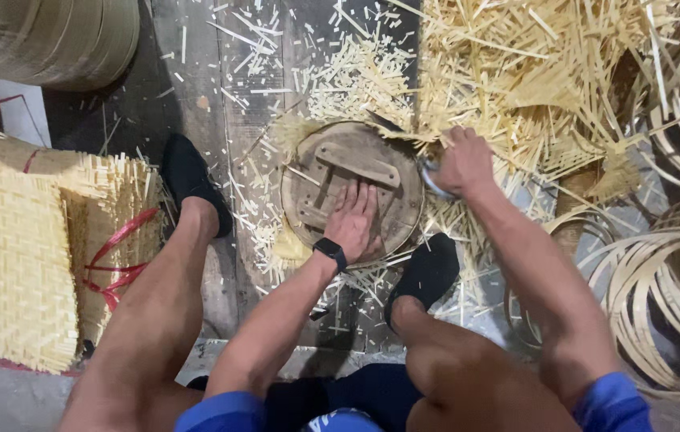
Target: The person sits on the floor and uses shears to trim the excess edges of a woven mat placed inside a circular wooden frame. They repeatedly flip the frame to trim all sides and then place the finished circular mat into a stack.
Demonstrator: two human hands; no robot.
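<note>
At frame centre, the left hand (353, 218) presses flat, open, on the round wooden board (352, 189); the right hand (461, 162) grips a blade (431, 178) (partly hidden) at its rim, which could slip toward those fingers.

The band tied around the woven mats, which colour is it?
Red band, seen in the head view.
</note>
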